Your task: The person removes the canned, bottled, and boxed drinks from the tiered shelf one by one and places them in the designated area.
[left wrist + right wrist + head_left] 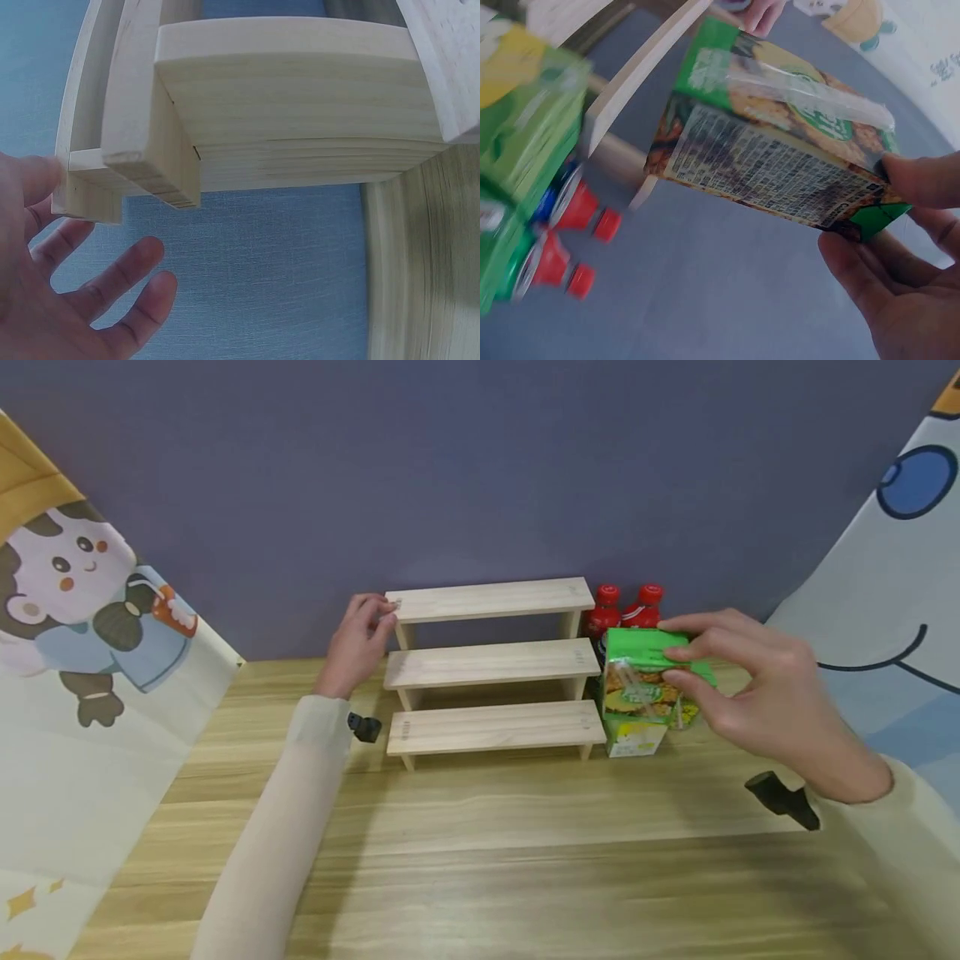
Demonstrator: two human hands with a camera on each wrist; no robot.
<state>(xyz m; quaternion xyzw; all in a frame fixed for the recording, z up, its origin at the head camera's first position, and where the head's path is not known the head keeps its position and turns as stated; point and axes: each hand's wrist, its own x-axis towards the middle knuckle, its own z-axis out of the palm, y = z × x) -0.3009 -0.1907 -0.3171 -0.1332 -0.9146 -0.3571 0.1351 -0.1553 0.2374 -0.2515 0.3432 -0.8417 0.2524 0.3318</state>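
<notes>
A three-tier wooden step shelf (495, 660) stands against the back wall. At the left end of its top board, my left hand (358, 639) pinches the corner between thumb and forefinger; the other fingers (124, 277) are spread in the left wrist view. My right hand (765, 685) grips a green food box (637, 681) by one end, thumb on one side and fingers on the other. Small print covers one face of this box (757, 161), and clear tape crosses another. In the head view it overlaps the cartons right of the shelf.
Two red-capped bottles (651, 595) stand at the back, right of the shelf. Before them is a yellow-and-green carton (636, 739), with another green package (686, 710) beside it. Cartoon-printed panels (82, 610) flank the wooden table (480, 860).
</notes>
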